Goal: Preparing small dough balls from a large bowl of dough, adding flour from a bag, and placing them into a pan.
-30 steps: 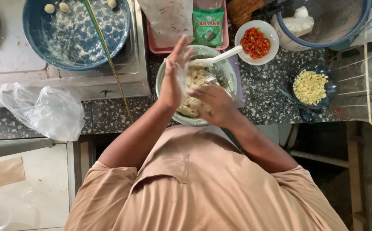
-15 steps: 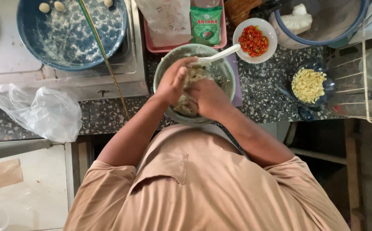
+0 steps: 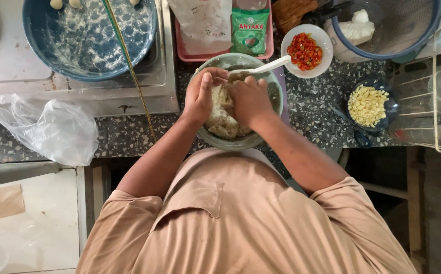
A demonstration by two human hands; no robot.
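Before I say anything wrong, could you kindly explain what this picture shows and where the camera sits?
The camera is worn on the person's head and looks straight down, so you see their shirt and both arms. The left hand and right hand press a pale dough-like mixture inside a grey-green bowl on a speckled counter. A white spoon leans in that bowl. Nearby are a white dish of chopped red chilli, a dark dish of pale chopped bits, a floured blue basin and a crumpled plastic bag.

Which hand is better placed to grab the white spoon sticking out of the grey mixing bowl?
The right hand, probably. It rests in the round grey mixing bowl just below the white spoon, whose handle points to the right. The left hand sits on the pale dough at the far side.
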